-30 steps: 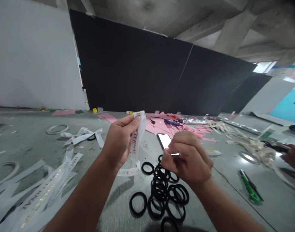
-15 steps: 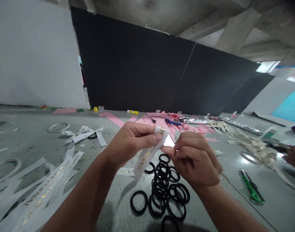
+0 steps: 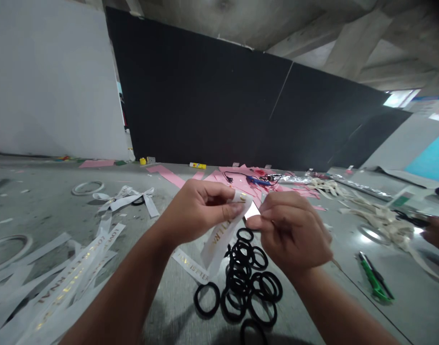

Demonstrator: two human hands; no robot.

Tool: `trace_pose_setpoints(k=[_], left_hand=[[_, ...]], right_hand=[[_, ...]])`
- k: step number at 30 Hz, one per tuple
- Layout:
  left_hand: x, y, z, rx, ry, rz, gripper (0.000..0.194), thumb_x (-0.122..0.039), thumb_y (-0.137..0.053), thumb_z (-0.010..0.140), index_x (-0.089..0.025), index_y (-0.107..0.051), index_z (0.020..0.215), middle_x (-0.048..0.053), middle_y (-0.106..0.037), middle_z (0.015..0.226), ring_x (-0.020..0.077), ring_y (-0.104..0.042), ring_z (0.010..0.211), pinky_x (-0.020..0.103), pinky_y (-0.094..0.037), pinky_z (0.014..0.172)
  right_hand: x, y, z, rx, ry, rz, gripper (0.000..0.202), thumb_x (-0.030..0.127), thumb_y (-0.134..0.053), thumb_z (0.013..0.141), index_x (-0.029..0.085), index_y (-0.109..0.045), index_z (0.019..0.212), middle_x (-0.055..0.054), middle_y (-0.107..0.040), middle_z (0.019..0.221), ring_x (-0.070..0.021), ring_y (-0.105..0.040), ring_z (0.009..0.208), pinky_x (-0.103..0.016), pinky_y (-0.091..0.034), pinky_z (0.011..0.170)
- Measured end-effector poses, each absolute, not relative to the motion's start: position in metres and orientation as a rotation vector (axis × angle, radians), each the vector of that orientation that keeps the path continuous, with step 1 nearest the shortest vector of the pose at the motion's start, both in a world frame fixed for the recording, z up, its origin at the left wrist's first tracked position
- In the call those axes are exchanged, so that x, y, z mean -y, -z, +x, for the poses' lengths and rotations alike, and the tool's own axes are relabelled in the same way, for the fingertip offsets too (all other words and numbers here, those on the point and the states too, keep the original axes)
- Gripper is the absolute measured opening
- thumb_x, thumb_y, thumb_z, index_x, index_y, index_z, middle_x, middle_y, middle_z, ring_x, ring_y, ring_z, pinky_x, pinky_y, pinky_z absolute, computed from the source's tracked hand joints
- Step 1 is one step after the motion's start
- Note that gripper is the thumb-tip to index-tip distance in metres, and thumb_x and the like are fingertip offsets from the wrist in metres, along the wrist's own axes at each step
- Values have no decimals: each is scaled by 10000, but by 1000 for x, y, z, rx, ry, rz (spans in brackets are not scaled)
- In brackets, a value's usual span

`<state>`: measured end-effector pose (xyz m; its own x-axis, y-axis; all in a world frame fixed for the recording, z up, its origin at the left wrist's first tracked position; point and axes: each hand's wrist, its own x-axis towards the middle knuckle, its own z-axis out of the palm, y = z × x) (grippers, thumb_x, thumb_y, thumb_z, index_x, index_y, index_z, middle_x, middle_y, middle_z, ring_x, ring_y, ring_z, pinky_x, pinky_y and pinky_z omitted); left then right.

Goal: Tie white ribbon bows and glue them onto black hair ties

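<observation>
My left hand (image 3: 190, 211) pinches a white ribbon (image 3: 214, 239) with gold lettering between thumb and fingers. The ribbon is folded over at the fingertips and its tails hang down toward the floor. Just to the right, my right hand (image 3: 294, 230) is closed, thumb pressed against curled fingers; what it grips, if anything, is hidden. A thin cord (image 3: 366, 299) runs from beside that wrist to the lower right. Below both hands, several black elastic hair ties (image 3: 238, 287) lie in a loose pile on the grey floor.
More lettered white ribbons (image 3: 68, 282) lie at left, near a tied ribbon bow (image 3: 128, 199). A green cutter knife (image 3: 375, 280) lies at right, by cream straps (image 3: 399, 227) and another person's hand (image 3: 437, 232). Pink sheets (image 3: 237, 179) and a glue stick (image 3: 198, 166) lie before a black panel (image 3: 205, 91).
The ribbon's lower tail has swung down and to the right, showing more lettering. My right hand has shifted slightly, its thumb drawing a little away from the ribbon.
</observation>
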<state>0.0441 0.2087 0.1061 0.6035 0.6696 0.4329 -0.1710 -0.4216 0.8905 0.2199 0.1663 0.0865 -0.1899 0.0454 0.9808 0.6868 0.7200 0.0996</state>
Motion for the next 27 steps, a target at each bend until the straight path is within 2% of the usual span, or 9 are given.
trace_pose_setpoints(k=[5,11,16,21,27], left_hand=[[-208,-112,41,-397,-976,2060,295,-205,-643,832,-153,-500,579,-37,-411,586,86,-374,564,235,-295,501],[-208,-114,36,-348,-1054,2185,267,-193,-606,870,-151,-534,616,-45,-421,580,86,-388,570,229,-332,524],[-206,-119,29,-350,-1067,2360,264,-163,-616,866,-145,-555,609,-37,-487,603,81,-427,571,231,-352,540],[-204,-122,25,-394,-1052,2532,274,-170,-611,882,-143,-562,614,-38,-494,604,77,-450,573,225,-364,561],[-195,-126,28,-515,-1010,2862,177,-126,-570,878,-138,-636,714,7,-623,703,126,-558,672,261,-397,635]], right_hand=[[-169,-88,222,1748,475,-652,125,149,-713,824,221,-613,839,10,-655,724,-152,-635,659,-284,-520,585],[-168,-92,225,1799,335,-714,103,154,-725,816,217,-645,799,19,-684,727,-137,-647,660,-266,-531,609],[-168,-95,226,1889,257,-721,83,138,-698,836,214,-668,818,8,-702,773,-133,-662,693,-260,-544,641],[-168,-97,227,1931,293,-706,61,147,-697,838,202,-681,815,-3,-704,764,-132,-671,686,-250,-552,657],[-168,-100,231,2019,329,-728,64,127,-695,837,169,-679,791,-23,-703,749,-123,-668,689,-225,-543,678]])
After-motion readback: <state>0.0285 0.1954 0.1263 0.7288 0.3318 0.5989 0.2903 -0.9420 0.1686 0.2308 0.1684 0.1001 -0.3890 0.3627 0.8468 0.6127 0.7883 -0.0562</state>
